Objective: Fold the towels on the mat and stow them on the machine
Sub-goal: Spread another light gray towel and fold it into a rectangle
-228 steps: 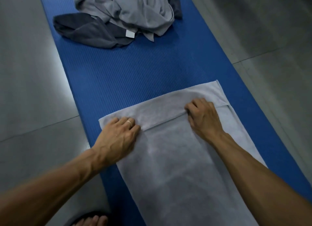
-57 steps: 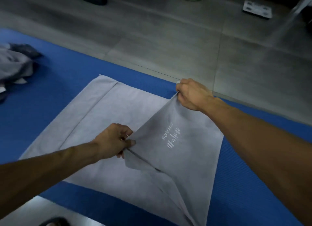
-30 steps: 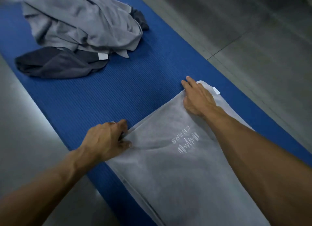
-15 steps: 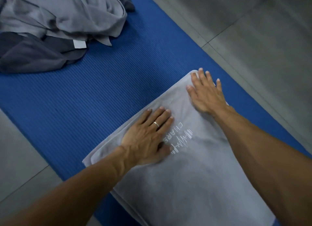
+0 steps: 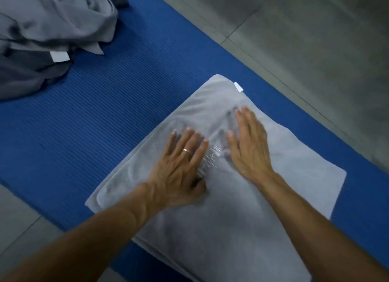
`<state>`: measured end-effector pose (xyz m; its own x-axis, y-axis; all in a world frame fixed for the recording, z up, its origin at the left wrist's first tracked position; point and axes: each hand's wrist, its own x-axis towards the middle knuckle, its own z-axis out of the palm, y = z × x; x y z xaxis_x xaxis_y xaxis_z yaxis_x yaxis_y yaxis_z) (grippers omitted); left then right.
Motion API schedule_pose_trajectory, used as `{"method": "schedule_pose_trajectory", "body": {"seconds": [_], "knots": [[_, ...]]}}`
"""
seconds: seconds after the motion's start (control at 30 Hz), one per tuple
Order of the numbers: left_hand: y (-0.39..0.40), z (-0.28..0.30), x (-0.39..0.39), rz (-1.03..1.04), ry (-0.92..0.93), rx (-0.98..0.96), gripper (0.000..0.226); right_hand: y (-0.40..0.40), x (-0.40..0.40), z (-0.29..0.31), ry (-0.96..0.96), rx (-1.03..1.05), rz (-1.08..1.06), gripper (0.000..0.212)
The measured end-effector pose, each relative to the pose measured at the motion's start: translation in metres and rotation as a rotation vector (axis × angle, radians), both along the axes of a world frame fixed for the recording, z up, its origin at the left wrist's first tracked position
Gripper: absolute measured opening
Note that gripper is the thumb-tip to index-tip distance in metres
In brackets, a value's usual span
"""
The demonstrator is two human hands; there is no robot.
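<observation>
A: From the head camera, how far along is this?

B: One light grey towel (image 5: pixel 242 208) lies folded in layers on the blue mat (image 5: pixel 94 134). The left hand (image 5: pixel 181 166) and the right hand (image 5: pixel 250 142) both rest flat on top of it, fingers spread, palms down, gripping nothing. The hands are just beside each other, not touching, with a pale printed logo (image 5: pixel 210 159) showing in the gap between them.

A: So the folding is finished?

B: For this towel, I'd judge it nearly so. The layered edges show to the left of the left hand, and a small white tag (image 5: pixel 238 86) sticks out at the corner beyond the right hand's fingertips. It looks like a smoothing pass; whether another fold is meant, I can't tell.

A: And the rest?

B: Well beyond the left hand, far up the mat, a heap of unfolded towels (image 5: pixel 52 24) sits crumpled, light grey over a darker grey one (image 5: pixel 27 75). Those are untouched. The machine isn't in view, so nothing shows as stowed. Most of the job seems to remain.
</observation>
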<state>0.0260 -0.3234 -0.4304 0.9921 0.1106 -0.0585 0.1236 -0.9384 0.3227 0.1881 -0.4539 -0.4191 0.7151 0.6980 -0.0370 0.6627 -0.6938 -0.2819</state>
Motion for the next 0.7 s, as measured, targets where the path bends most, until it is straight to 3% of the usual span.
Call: {"method": "schedule_pose_trajectory", "body": {"seconds": [0.1, 0.23, 0.33, 0.47, 0.7], "knots": [[-0.038, -0.013, -0.004, -0.153, -0.104, 0.005, 0.072, -0.051, -0.04, -0.018, 0.04, -0.106, 0.027, 0.065], [-0.045, -0.018, -0.013, -0.175, -0.036, 0.082, 0.079, -0.119, -0.03, -0.025, -0.01, -0.226, -0.292, 0.068], [-0.055, -0.012, -0.009, -0.201, -0.033, 0.126, 0.075, -0.132, -0.033, -0.016, 0.024, -0.244, -0.396, 0.071], [-0.101, -0.012, -0.015, -0.254, -0.027, 0.079, 0.068, -0.122, -0.094, -0.005, 0.032, -0.062, -0.298, 0.068], [-0.113, -0.007, -0.023, -0.247, 0.085, 0.163, 0.072, -0.274, -0.186, -0.023, 0.02, -0.29, -0.218, 0.065]]}}
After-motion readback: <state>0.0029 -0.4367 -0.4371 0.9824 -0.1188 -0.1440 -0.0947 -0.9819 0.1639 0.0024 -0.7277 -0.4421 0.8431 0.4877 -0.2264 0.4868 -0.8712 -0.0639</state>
